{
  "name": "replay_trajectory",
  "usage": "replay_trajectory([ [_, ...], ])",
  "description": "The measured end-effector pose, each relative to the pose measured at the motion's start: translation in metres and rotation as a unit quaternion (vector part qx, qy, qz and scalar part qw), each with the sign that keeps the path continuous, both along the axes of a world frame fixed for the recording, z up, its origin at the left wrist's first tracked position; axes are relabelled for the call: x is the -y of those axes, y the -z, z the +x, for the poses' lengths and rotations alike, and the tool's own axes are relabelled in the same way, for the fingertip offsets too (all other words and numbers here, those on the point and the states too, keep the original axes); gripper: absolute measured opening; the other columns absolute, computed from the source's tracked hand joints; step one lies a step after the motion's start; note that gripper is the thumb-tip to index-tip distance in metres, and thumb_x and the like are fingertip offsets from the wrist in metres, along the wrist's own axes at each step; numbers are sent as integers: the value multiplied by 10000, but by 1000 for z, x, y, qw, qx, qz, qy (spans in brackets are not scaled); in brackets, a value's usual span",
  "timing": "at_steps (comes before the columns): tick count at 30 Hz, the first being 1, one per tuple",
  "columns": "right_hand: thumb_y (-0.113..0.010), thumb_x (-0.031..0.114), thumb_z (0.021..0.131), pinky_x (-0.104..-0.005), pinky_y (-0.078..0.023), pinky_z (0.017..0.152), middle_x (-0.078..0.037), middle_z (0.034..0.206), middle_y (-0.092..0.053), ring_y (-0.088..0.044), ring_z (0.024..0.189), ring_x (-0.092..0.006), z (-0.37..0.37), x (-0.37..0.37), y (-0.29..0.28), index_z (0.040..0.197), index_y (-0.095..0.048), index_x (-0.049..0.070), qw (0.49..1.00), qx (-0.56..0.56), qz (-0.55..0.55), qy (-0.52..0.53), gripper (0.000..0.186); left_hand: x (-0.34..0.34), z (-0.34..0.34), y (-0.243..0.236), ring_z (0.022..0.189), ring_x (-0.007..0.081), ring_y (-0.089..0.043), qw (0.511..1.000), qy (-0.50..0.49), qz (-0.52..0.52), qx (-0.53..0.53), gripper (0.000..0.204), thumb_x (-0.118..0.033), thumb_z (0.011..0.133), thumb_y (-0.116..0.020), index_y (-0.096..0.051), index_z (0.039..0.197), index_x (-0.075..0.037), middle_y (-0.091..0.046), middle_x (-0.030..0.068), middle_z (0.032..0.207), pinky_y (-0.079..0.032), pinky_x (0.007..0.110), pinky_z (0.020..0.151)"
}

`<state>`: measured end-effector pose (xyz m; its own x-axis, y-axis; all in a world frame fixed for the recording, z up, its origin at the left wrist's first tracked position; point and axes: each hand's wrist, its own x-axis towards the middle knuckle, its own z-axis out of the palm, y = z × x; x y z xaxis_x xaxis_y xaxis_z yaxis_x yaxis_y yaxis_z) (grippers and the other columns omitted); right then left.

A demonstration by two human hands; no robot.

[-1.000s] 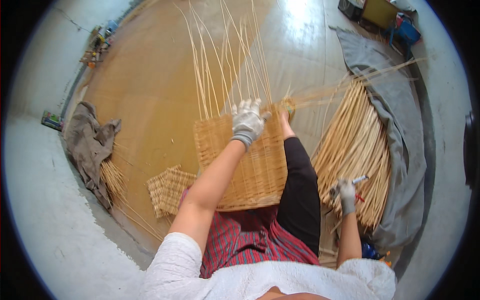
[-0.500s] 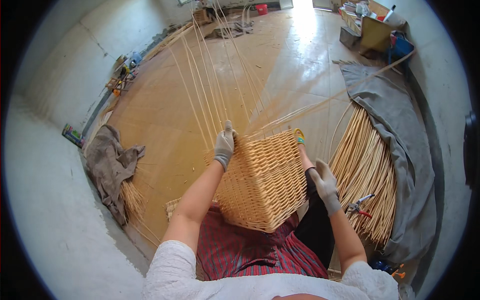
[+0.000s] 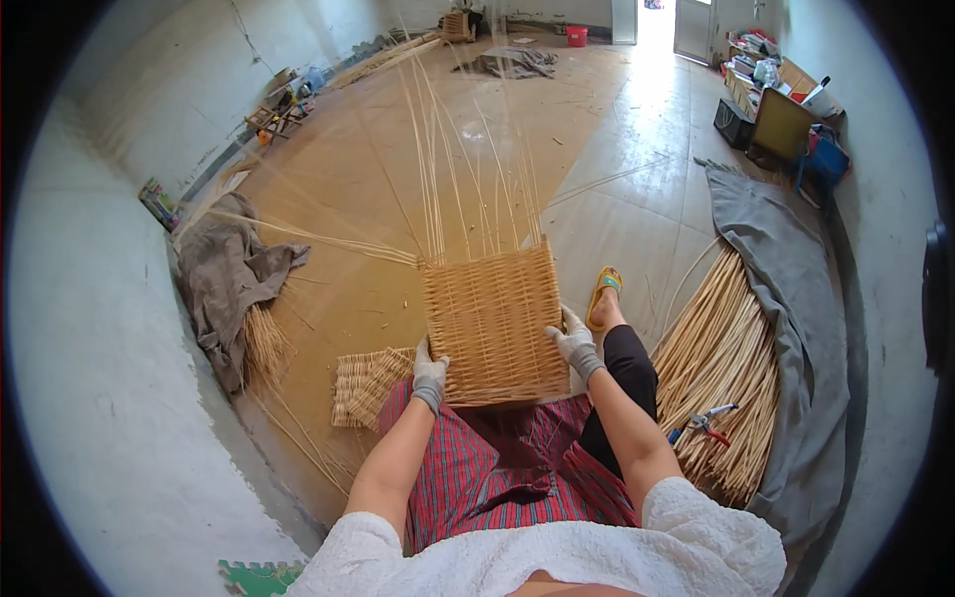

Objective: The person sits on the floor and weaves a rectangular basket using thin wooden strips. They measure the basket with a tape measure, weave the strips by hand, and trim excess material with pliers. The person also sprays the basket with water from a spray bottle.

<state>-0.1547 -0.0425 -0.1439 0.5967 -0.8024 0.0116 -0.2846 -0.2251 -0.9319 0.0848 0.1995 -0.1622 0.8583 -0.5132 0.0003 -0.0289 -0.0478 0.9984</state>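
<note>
A square-sided wicker basket [image 3: 492, 328] rests above my lap, one flat woven side facing me. Long unwoven canes [image 3: 438, 184] fan out from its far edge, away from me and to the sides. My left hand [image 3: 430, 374], in a pale glove, grips the basket's near left edge. On the opposite edge, my gloved right hand [image 3: 575, 344] holds it a little higher up, thumb on the woven face. Fingers of both hands are partly hidden behind the basket. A red striped apron [image 3: 477, 468] covers my lap beneath it.
Woven panels [image 3: 363, 388] lie on the floor at my left. A cane bundle [image 3: 721, 368] under grey cloth [image 3: 786, 269] is on the right, with pruning shears [image 3: 704, 423] on top. Brown cloth [image 3: 229, 289] covers another bundle at left. Boxes [image 3: 786, 124] stand far right.
The basket has turned from showing a corner to showing one flat side. My right hand, free before, now holds its right edge; my left hand has moved down from the far rim.
</note>
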Motion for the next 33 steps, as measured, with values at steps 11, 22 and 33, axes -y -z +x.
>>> replay_trajectory([
  [11,-710,-53,854,-341,-442,1112,-190,1435,-565,-565,1314,-279,-95,24,-6,1505,-426,16,998,41,-1,56,713,58,-68,2,1400,304,-468,988,35,82,124,753,156,836,-604,-360,1532,6,-466,208,1527,-326,353,1196],
  [22,-740,105,855,-437,-482,1025,-236,1312,-599,-596,1187,-425,-140,-72,-60,1395,-518,41,989,-57,-87,108,587,4,-40,-39,1259,328,-593,984,101,124,80,809,-58,839,-766,-307,1496,48,-564,237,1409,-499,392,1056],
  [33,-665,184,951,-457,-514,957,-205,1134,-712,-671,1074,-404,-162,-96,-80,1434,-534,87,979,-74,-113,154,511,-25,-105,-68,1085,213,-656,991,87,96,19,526,3,908,-708,-533,1405,5,-671,144,1266,-538,322,898],
])
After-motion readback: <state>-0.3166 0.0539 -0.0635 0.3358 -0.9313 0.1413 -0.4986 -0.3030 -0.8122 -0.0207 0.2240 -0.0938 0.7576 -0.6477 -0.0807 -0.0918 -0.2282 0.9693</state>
